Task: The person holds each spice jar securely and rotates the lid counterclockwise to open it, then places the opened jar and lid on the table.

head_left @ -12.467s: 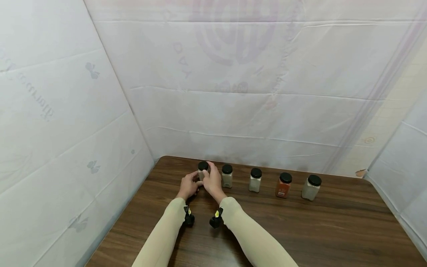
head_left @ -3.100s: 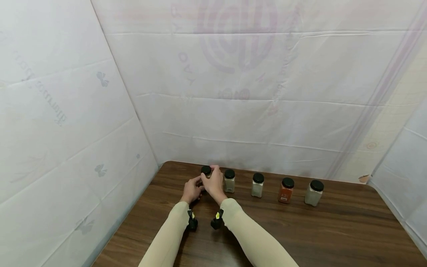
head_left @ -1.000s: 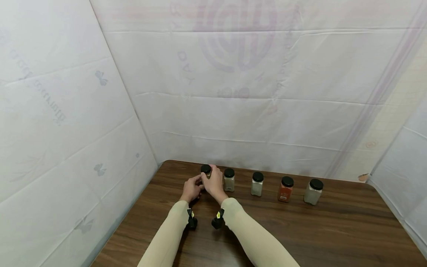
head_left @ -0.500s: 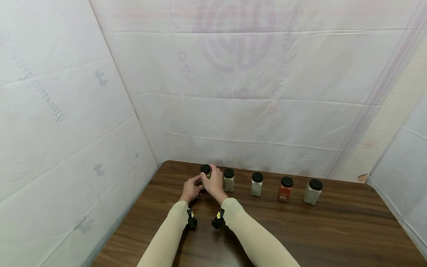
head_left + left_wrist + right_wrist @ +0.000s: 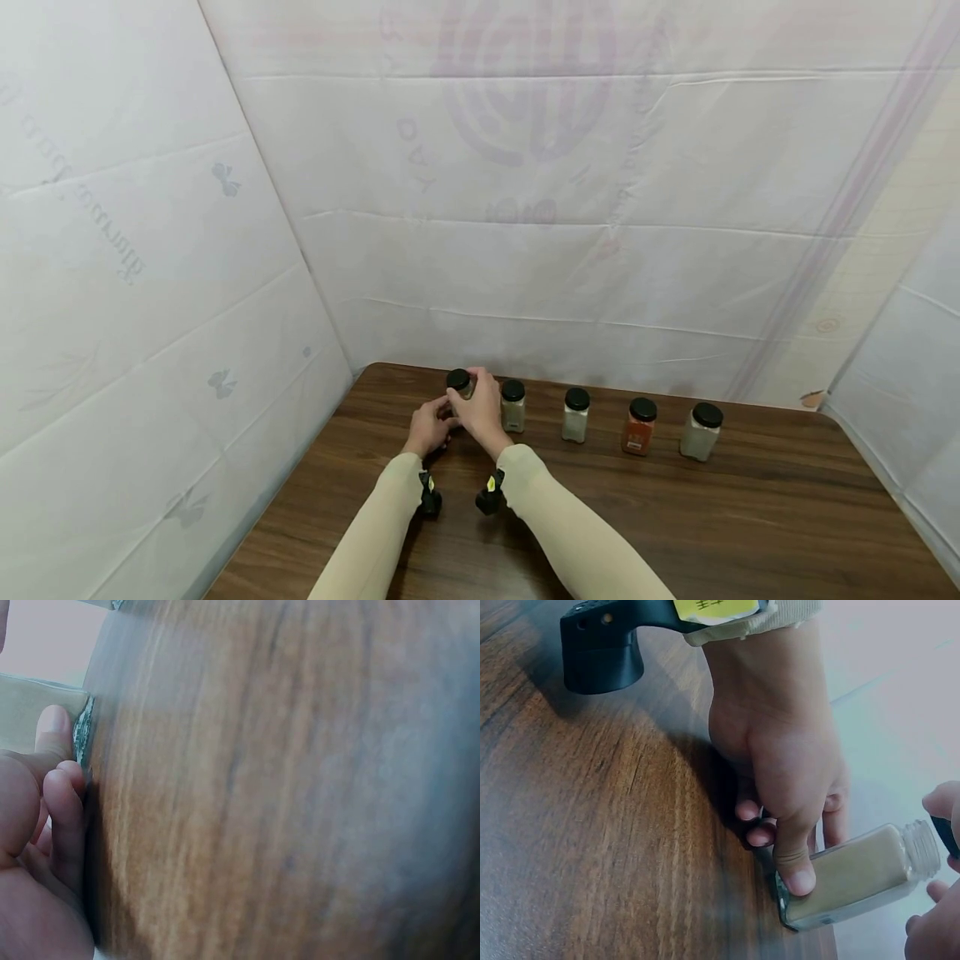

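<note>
My left hand (image 5: 427, 427) grips a clear square spice jar (image 5: 855, 874) of beige powder low on its body, thumb against the near side. In the right wrist view the jar stands on the table with its threaded neck bare. A black lid (image 5: 946, 836) is just off that neck, between the thumb and fingers of my right hand (image 5: 480, 412). From the head view, the black lid (image 5: 458, 380) shows beside my right fingers, while the hands hide most of the jar. The left wrist view catches only the jar's lower part (image 5: 30, 705) and my left hand.
Right of my hands stand a black-capped jar of beige powder (image 5: 513, 408), a pale jar (image 5: 575, 417), an orange-red jar (image 5: 639, 427) and another pale jar (image 5: 701, 433), in a row. The brown wooden table (image 5: 600, 517) meets a white sheeted wall (image 5: 525, 267) behind.
The black lid and my right fingers have shifted slightly left in the last half second. Compared with the oldest frame, my right hand sits higher around the lid. The other jars stay put.
</note>
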The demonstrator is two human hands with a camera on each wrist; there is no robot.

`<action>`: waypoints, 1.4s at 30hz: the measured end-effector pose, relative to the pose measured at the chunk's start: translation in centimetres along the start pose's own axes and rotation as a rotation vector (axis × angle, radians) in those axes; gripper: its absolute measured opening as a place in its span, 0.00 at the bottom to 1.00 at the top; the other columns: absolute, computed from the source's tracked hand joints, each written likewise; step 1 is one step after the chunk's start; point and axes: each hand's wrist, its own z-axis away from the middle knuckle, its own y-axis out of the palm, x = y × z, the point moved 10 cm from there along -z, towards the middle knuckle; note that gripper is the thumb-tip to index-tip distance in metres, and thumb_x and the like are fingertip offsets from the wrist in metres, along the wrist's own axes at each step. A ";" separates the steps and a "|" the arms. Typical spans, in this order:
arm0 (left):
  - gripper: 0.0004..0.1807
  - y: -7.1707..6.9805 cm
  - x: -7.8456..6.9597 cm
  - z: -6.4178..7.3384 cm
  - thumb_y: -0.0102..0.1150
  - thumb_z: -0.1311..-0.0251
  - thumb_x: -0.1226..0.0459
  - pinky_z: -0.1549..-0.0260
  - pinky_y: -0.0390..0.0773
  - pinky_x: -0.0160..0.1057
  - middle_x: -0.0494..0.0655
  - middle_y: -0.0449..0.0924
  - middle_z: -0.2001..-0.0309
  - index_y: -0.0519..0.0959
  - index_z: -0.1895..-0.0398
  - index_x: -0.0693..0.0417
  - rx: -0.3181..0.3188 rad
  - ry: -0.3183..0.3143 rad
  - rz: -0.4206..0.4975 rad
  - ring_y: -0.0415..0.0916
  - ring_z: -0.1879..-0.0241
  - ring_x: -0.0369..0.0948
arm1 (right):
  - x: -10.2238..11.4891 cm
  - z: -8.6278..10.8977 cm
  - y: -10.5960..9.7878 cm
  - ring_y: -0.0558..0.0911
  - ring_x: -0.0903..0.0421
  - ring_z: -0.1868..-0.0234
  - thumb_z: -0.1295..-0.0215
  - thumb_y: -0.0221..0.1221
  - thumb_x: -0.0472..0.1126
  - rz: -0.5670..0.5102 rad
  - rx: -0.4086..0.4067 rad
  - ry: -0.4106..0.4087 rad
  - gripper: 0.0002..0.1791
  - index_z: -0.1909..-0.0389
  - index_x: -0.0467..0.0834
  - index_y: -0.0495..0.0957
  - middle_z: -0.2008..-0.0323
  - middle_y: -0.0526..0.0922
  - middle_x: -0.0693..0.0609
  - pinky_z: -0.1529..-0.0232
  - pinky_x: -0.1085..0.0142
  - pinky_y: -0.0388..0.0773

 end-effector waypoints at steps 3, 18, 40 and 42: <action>0.29 0.0 0.1 0.0 0.67 0.34 0.66 0.84 0.79 0.40 0.57 0.84 0.46 0.75 0.29 0.51 -0.002 0.003 -0.002 0.76 0.84 0.41 | 0.3 0.0 -0.2 0.74 0.41 0.37 0.33 0.68 0.42 0.007 -0.012 -0.022 0.24 0.41 0.40 0.74 0.41 0.77 0.41 0.39 0.45 0.73; 0.25 0.0 0.1 0.0 0.68 0.36 0.70 0.86 0.79 0.39 0.55 0.86 0.50 0.81 0.35 0.50 -0.024 0.030 -0.003 0.76 0.85 0.41 | 2.1 0.3 -0.9 0.71 0.43 0.33 0.35 0.70 0.40 -0.044 0.008 -0.098 0.18 0.55 0.43 0.69 0.29 0.72 0.48 0.42 0.47 0.74; 0.28 -0.1 -0.3 0.0 0.71 0.37 0.64 0.85 0.79 0.39 0.58 0.83 0.44 0.79 0.32 0.50 -0.006 0.033 0.026 0.76 0.83 0.41 | 3.5 0.7 -2.8 0.77 0.49 0.61 0.37 0.71 0.40 -0.011 -0.025 -0.137 0.20 0.52 0.44 0.71 0.55 0.77 0.46 0.62 0.60 0.76; 0.28 0.0 -0.4 0.0 0.71 0.37 0.64 0.85 0.79 0.39 0.56 0.84 0.46 0.79 0.32 0.51 -0.009 0.041 0.019 0.76 0.83 0.41 | 3.4 0.8 -2.8 0.75 0.52 0.64 0.37 0.71 0.40 -0.008 -0.016 -0.143 0.20 0.53 0.44 0.70 0.56 0.76 0.46 0.64 0.62 0.75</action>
